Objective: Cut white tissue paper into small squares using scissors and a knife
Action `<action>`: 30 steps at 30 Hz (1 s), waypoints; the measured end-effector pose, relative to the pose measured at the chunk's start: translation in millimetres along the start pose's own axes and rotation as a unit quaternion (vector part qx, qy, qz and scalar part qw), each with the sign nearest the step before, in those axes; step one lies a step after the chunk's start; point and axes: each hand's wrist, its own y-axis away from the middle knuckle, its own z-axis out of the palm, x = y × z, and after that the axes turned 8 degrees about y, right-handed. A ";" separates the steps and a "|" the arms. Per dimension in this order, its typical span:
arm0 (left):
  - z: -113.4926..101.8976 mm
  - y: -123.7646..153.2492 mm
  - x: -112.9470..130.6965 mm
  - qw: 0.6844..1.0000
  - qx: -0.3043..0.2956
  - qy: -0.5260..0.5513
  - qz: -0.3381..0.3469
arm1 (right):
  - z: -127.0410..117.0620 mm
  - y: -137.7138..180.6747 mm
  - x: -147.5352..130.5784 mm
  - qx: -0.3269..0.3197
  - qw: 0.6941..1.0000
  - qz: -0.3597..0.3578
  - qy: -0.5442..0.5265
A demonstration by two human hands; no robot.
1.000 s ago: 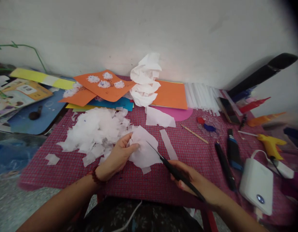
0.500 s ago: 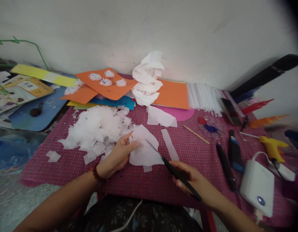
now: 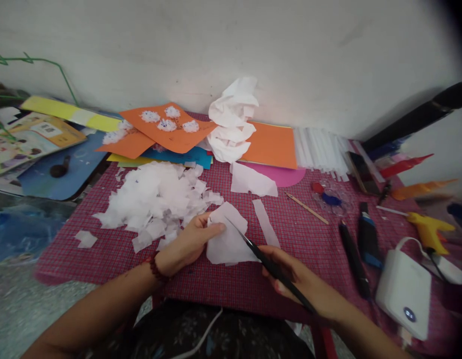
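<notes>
My left hand (image 3: 196, 236) pinches the left edge of a white sheet of thin paper (image 3: 231, 242) between thumb and fingers. In my right hand (image 3: 291, 276) is a pair of black-handled scissors (image 3: 274, 269), seen nearly edge-on. Their thin metal blades point up and left and lie across the paper; whether they touch it I cannot tell. A big heap of small cut white paper pieces (image 3: 152, 194) rests just left of my left hand. To the right of the held sheet lies a narrow white paper strip (image 3: 266, 223), with a larger torn-edged white piece (image 3: 253, 180) behind it.
Crumpled white paper (image 3: 233, 119) stands against the wall, between orange cards with white blossoms (image 3: 171, 132) and a plain orange sheet (image 3: 276, 147). On the right are a wooden stick (image 3: 307, 208), a dark pen (image 3: 354, 262), a yellow glue gun (image 3: 431, 232) and a white power bank (image 3: 405, 294).
My left hand and the held paper have moved slightly right and down towards me. The scissors stay over the sheet in my right hand. The whole view has shifted a little.
</notes>
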 end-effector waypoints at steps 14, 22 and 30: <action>7.2 -2.3 1.3 1.000 0.014 -0.004 0.004 | 5.7 -5.4 -2.5 0.020 0.999 -0.007 0.031; 8.4 -0.8 1.8 1.000 0.021 0.002 -0.006 | 7.1 -7.3 -1.0 0.032 0.999 0.008 0.013; 5.4 -2.9 -0.1 1.000 0.028 -0.005 -0.001 | 7.3 -5.7 -2.9 0.016 1.000 0.013 0.020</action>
